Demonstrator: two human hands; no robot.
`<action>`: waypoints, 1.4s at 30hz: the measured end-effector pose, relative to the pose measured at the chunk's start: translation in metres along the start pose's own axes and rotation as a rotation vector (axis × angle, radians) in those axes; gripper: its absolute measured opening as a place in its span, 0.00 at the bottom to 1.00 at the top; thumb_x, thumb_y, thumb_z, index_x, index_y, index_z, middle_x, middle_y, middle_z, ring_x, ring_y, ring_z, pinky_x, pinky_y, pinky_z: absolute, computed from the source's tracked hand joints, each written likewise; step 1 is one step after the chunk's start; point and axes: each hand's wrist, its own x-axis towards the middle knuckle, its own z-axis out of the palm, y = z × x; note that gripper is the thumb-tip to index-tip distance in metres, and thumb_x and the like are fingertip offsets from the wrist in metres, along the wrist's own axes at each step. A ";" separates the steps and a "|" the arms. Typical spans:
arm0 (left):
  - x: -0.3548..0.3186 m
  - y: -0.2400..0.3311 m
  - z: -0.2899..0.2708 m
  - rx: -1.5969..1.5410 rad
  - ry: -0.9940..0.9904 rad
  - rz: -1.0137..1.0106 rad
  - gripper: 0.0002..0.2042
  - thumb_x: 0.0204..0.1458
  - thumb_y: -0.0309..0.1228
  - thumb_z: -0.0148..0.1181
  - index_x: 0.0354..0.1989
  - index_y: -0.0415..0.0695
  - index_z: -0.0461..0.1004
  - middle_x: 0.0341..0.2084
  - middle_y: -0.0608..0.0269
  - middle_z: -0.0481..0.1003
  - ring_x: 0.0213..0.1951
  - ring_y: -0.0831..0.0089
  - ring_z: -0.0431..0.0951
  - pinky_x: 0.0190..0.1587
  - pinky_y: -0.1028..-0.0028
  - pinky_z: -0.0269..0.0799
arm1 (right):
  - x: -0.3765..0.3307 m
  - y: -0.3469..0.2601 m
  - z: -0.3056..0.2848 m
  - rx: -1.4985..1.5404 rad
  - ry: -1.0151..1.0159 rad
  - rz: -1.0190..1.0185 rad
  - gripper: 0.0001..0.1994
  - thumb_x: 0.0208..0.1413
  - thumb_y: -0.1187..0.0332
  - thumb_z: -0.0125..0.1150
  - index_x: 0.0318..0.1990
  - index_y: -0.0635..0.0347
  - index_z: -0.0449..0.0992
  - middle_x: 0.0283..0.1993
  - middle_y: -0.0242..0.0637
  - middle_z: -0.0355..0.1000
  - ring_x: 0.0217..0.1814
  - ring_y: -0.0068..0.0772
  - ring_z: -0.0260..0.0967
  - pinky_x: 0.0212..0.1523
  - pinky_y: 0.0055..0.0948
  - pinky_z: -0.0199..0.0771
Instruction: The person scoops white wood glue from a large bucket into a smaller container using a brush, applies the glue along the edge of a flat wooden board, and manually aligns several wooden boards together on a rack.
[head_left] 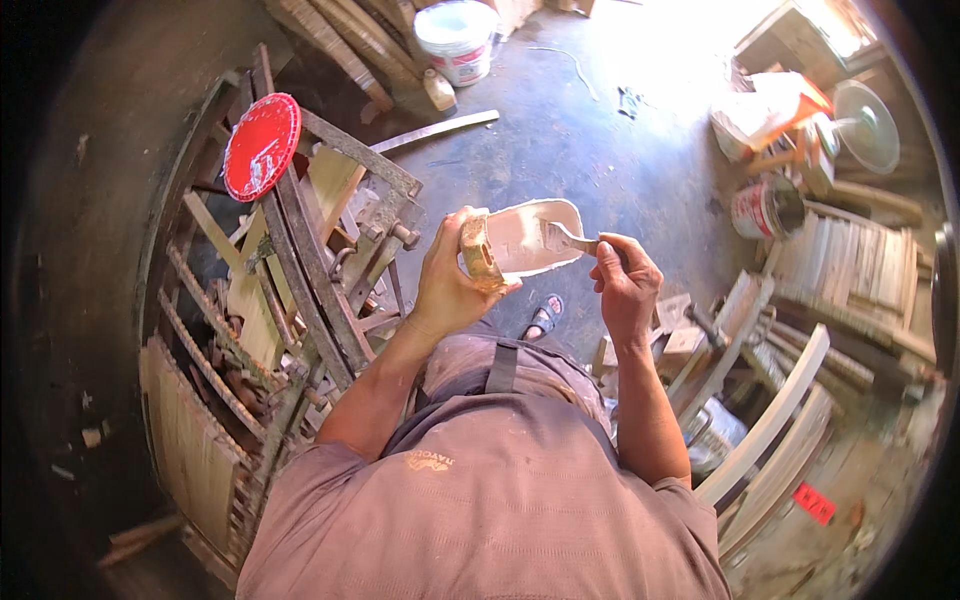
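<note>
My left hand (448,268) is closed round the crusted, yellow-brown end of a cut-open plastic container (520,250), tilted so that its pale inside faces up. A smeared whitish layer coats its inner walls. My right hand (628,285) pinches the handle of a small fork-shaped tool (572,240) between thumb and fingers. The tool's head reaches into the container and lies against or just above its inner surface; I cannot tell which.
At left stands a metal frame (310,265) with a red lid (262,147) on it and wood pieces inside. A white bucket (457,45) is at the back. Stacked boards (845,265), another bucket (768,208) and a fan (865,128) are at right. A sandalled foot (543,316) shows below.
</note>
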 end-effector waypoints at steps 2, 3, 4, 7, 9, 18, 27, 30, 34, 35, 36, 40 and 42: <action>0.028 -0.012 0.005 0.003 0.019 -0.039 0.44 0.30 0.30 0.85 0.60 0.39 0.65 0.51 0.51 0.72 0.54 0.53 0.76 0.57 0.62 0.72 | 0.046 -0.005 0.009 0.053 -0.060 0.009 0.07 0.64 0.72 0.62 0.46 0.65 0.82 0.30 0.30 0.77 0.26 0.17 0.70 0.25 0.20 0.69; 0.046 -0.017 0.006 0.004 0.033 -0.052 0.44 0.31 0.30 0.85 0.60 0.39 0.65 0.51 0.51 0.72 0.55 0.53 0.75 0.57 0.62 0.72 | 0.066 -0.003 0.015 0.062 -0.105 0.022 0.07 0.64 0.73 0.61 0.45 0.65 0.81 0.30 0.30 0.77 0.27 0.16 0.70 0.25 0.19 0.69; 0.065 -0.022 0.006 0.006 0.047 -0.061 0.43 0.31 0.29 0.84 0.59 0.40 0.66 0.52 0.51 0.72 0.55 0.52 0.75 0.57 0.62 0.72 | 0.088 -0.001 0.022 0.042 -0.136 -0.009 0.07 0.64 0.73 0.61 0.46 0.65 0.81 0.30 0.30 0.77 0.27 0.16 0.70 0.25 0.19 0.70; 0.108 -0.044 0.011 0.038 0.089 -0.083 0.41 0.32 0.29 0.84 0.58 0.40 0.67 0.52 0.51 0.72 0.55 0.52 0.76 0.58 0.62 0.72 | 0.145 0.004 0.051 0.010 -0.228 -0.071 0.08 0.65 0.72 0.61 0.46 0.66 0.81 0.29 0.30 0.76 0.27 0.16 0.70 0.27 0.19 0.70; 0.142 -0.075 0.015 0.001 0.125 -0.125 0.41 0.32 0.30 0.84 0.59 0.40 0.67 0.53 0.51 0.72 0.56 0.52 0.75 0.59 0.62 0.71 | 0.185 -0.002 0.074 0.002 -0.275 -0.026 0.07 0.64 0.74 0.61 0.46 0.65 0.80 0.26 0.27 0.74 0.28 0.14 0.67 0.28 0.19 0.69; 0.342 -0.176 0.022 0.060 0.165 -0.072 0.41 0.33 0.30 0.82 0.59 0.38 0.67 0.55 0.47 0.70 0.59 0.49 0.71 0.63 0.60 0.67 | 0.391 -0.027 0.154 -0.212 -0.340 -0.034 0.11 0.69 0.67 0.57 0.50 0.64 0.80 0.27 0.32 0.76 0.28 0.19 0.72 0.31 0.22 0.74; 0.489 -0.261 -0.036 0.191 0.391 -0.148 0.43 0.34 0.27 0.81 0.62 0.40 0.62 0.55 0.51 0.70 0.58 0.55 0.72 0.63 0.62 0.68 | 0.582 -0.067 0.254 0.130 -0.399 0.072 0.15 0.69 0.63 0.58 0.48 0.71 0.78 0.27 0.40 0.77 0.22 0.27 0.72 0.23 0.23 0.67; 0.524 -0.300 -0.039 0.179 0.542 -0.237 0.44 0.35 0.24 0.81 0.64 0.42 0.61 0.54 0.57 0.72 0.56 0.64 0.74 0.60 0.66 0.71 | 0.663 -0.054 0.284 0.320 -0.436 0.265 0.16 0.69 0.62 0.55 0.48 0.71 0.76 0.26 0.42 0.75 0.21 0.32 0.68 0.22 0.29 0.64; 0.570 -0.349 -0.033 0.102 0.716 -0.426 0.44 0.32 0.22 0.82 0.62 0.42 0.63 0.54 0.56 0.72 0.56 0.62 0.75 0.59 0.66 0.73 | 0.776 -0.025 0.340 0.299 -0.393 0.487 0.14 0.69 0.63 0.54 0.40 0.67 0.76 0.25 0.41 0.74 0.19 0.32 0.67 0.20 0.29 0.65; 0.582 -0.360 -0.033 0.111 0.755 -0.477 0.44 0.31 0.22 0.83 0.61 0.41 0.64 0.54 0.55 0.71 0.56 0.60 0.75 0.60 0.66 0.73 | 0.805 -0.010 0.356 0.287 -0.384 0.537 0.14 0.69 0.62 0.55 0.37 0.66 0.77 0.24 0.40 0.74 0.18 0.31 0.67 0.19 0.28 0.66; 0.594 -0.371 -0.033 0.238 0.745 -0.514 0.45 0.29 0.21 0.83 0.62 0.41 0.64 0.54 0.54 0.71 0.56 0.59 0.75 0.59 0.65 0.73 | 0.835 0.010 0.372 0.267 -0.386 0.614 0.13 0.68 0.64 0.55 0.37 0.66 0.76 0.24 0.42 0.74 0.18 0.32 0.68 0.18 0.29 0.66; 0.647 -0.408 -0.028 0.324 0.830 -0.661 0.46 0.28 0.21 0.82 0.62 0.41 0.64 0.53 0.52 0.72 0.57 0.55 0.75 0.58 0.63 0.74 | 0.934 0.064 0.448 -0.041 -0.530 0.489 0.14 0.66 0.63 0.55 0.36 0.69 0.76 0.24 0.44 0.74 0.18 0.34 0.69 0.18 0.32 0.66; 0.676 -0.425 -0.026 0.407 0.793 -0.760 0.46 0.28 0.21 0.82 0.62 0.41 0.64 0.53 0.52 0.72 0.57 0.54 0.74 0.58 0.62 0.74 | 0.968 0.080 0.485 -0.244 -0.579 0.405 0.14 0.65 0.64 0.55 0.35 0.69 0.77 0.24 0.43 0.76 0.21 0.34 0.73 0.21 0.34 0.71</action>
